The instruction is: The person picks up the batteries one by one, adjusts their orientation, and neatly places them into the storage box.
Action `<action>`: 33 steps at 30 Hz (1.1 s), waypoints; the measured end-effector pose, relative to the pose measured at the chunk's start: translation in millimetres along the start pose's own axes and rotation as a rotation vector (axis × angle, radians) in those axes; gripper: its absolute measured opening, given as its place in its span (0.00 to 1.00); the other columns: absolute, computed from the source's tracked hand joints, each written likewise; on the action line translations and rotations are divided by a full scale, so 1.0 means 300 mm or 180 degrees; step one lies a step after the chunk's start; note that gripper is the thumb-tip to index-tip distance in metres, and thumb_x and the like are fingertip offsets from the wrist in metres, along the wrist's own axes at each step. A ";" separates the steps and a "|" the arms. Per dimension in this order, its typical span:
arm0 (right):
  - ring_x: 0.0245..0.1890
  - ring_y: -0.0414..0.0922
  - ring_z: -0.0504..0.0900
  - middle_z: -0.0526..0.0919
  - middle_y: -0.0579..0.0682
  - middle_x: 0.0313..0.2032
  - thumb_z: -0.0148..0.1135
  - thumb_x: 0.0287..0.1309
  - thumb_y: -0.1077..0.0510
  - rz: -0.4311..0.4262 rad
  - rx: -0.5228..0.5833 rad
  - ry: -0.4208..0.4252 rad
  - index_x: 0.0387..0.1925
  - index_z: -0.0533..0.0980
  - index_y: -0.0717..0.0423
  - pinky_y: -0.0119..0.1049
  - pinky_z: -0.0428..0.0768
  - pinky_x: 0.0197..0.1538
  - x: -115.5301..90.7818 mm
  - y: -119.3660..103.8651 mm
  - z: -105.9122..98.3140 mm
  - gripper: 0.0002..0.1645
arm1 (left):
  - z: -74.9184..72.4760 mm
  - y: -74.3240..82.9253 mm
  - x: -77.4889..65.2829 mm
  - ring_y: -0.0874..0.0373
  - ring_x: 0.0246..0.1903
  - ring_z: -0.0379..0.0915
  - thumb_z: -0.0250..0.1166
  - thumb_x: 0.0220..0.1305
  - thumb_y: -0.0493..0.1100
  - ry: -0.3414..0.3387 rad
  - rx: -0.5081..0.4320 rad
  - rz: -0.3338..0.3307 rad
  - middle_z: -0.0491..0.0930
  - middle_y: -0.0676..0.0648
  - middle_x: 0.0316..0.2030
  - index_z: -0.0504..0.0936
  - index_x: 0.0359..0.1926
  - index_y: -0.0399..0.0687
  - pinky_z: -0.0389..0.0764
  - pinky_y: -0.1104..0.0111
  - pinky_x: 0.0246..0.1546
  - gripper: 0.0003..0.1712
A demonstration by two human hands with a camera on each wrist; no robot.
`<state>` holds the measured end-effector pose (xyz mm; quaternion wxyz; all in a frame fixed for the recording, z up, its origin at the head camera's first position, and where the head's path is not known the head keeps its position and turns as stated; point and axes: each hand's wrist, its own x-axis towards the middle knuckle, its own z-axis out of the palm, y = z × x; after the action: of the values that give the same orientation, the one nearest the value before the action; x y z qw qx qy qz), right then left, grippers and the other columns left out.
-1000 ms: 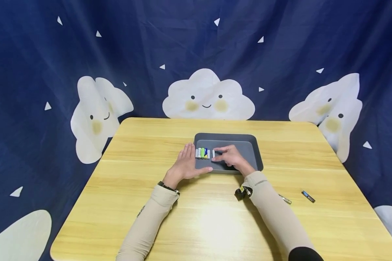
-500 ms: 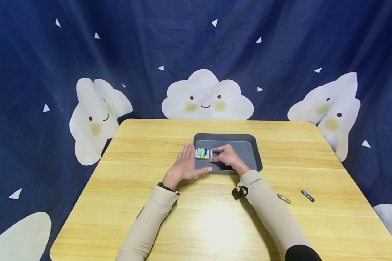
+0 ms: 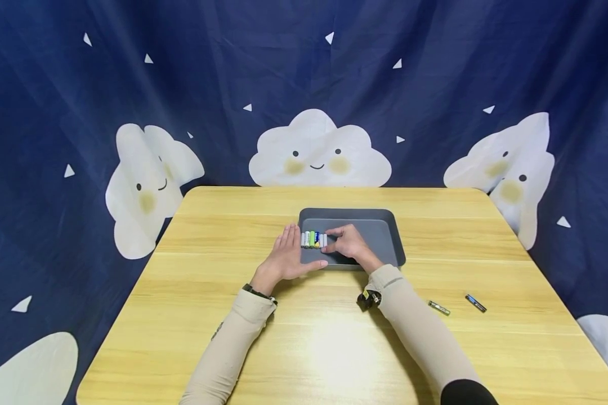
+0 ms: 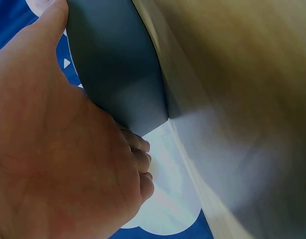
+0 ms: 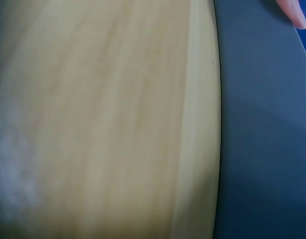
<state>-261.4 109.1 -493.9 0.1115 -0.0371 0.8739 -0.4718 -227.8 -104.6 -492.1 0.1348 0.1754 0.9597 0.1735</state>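
A dark grey tray (image 3: 385, 239) lies on the wooden table. Along its left side several batteries (image 3: 311, 239) form a row, with white, green and blue casings. My right hand (image 3: 352, 242) reaches over the tray's front edge and pinches a pale battery (image 3: 325, 240) by its ends, at the row's right end. With fingers straight, my left hand (image 3: 286, 260) rests along the tray's left edge, thumb stretched across the front rim. The left wrist view shows that hand (image 4: 68, 149) against the tray's outer wall (image 4: 118, 64). Only a fingertip (image 5: 294, 14) appears in the right wrist view.
Two loose batteries lie on the table to the right: a greenish one (image 3: 439, 307) and a black-and-blue one (image 3: 475, 303). Behind the table (image 3: 182, 315) hangs a dark blue curtain (image 3: 208, 73) printed with clouds.
My right hand has moved left with the pale battery, closing its gap to the row. My left hand has stayed in place. The view has shifted slightly.
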 end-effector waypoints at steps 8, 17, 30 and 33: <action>0.23 0.37 0.66 0.82 0.63 0.63 0.84 0.44 0.58 -0.0074 -0.0140 0.0009 0.62 0.81 0.61 0.31 0.74 0.40 -0.008 -0.003 0.003 0.40 | -0.007 0.004 -0.020 0.42 0.84 0.26 0.49 0.57 0.88 0.0080 -0.0100 0.0042 0.29 0.33 0.83 0.33 0.81 0.33 0.39 0.48 0.84 0.78; 0.11 0.36 0.56 0.62 0.40 0.09 0.79 0.52 0.59 -0.0171 0.0074 -0.0130 0.64 0.79 0.62 0.29 0.59 0.19 -0.041 0.007 -0.055 0.36 | -0.012 0.013 -0.020 0.42 0.84 0.25 0.52 0.60 0.84 0.0047 -0.0014 0.0014 0.29 0.34 0.83 0.32 0.82 0.33 0.38 0.50 0.84 0.75; 0.15 0.36 0.52 0.58 0.40 0.14 0.73 0.62 0.58 -0.0653 0.0046 -0.0010 0.62 0.79 0.65 0.30 0.62 0.27 -0.153 0.060 -0.224 0.29 | -0.011 0.019 -0.011 0.43 0.84 0.24 0.53 0.60 0.84 0.0035 0.0000 -0.0015 0.28 0.35 0.83 0.31 0.82 0.35 0.37 0.50 0.84 0.75; 0.15 0.36 0.52 0.59 0.40 0.15 0.71 0.64 0.57 -0.0683 -0.0009 0.0013 0.63 0.78 0.65 0.31 0.62 0.27 -0.189 0.073 -0.268 0.29 | -0.019 0.021 -0.019 0.42 0.84 0.25 0.54 0.60 0.83 0.0061 -0.0019 -0.0008 0.29 0.35 0.83 0.33 0.82 0.34 0.38 0.50 0.84 0.75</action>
<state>-223.9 196.4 -460.4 0.0584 -0.1296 0.8657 -0.4799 -222.8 -102.9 -483.4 0.1263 0.1721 0.9606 0.1778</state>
